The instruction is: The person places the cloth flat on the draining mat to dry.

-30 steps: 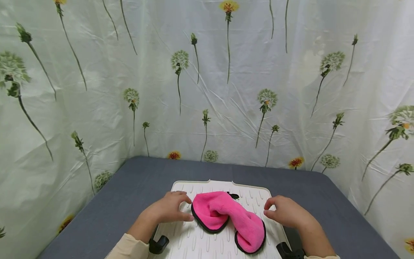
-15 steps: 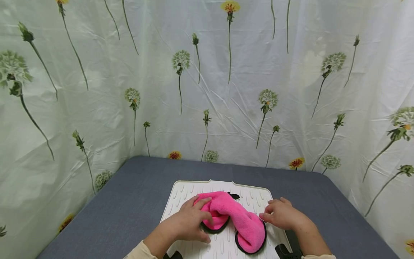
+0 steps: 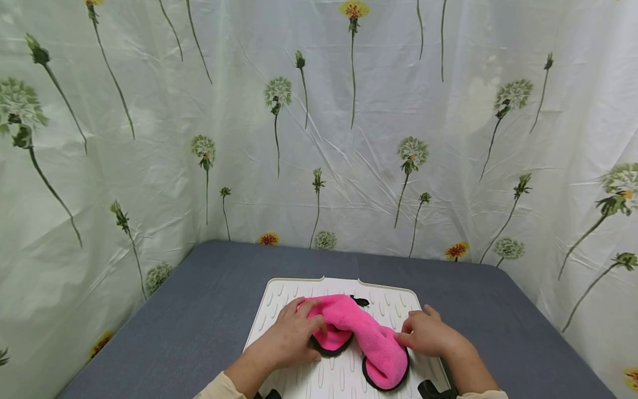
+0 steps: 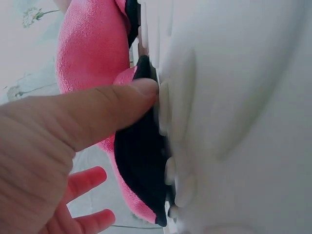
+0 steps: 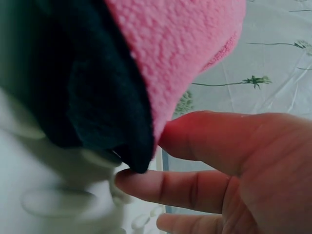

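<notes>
A bright pink plush cloth with black edging (image 3: 366, 338) lies bunched in an arch on a white ridged board (image 3: 304, 382). My left hand (image 3: 286, 341) is over the cloth's left part, fingers spread and thumb low at its front. In the left wrist view the thumb (image 4: 131, 100) lies against the black edging, while two other fingertips (image 4: 95, 178) stand apart from the cloth. My right hand (image 3: 428, 332) is at the right end of the cloth. The right wrist view shows its thumb (image 5: 195, 134) and index finger (image 5: 151, 185) pinching a corner of the black edging (image 5: 139, 156).
A small black piece (image 3: 360, 301) lies just behind the cloth on the board. Under the board is a dark grey table (image 3: 224, 288). A white curtain printed with dandelions (image 3: 319, 138) closes off the back and both sides.
My left hand has moved right, from beside the cloth to over its left part. The right hand has come slightly left, from apart to the cloth's right edge. The cloth has barely shifted.
</notes>
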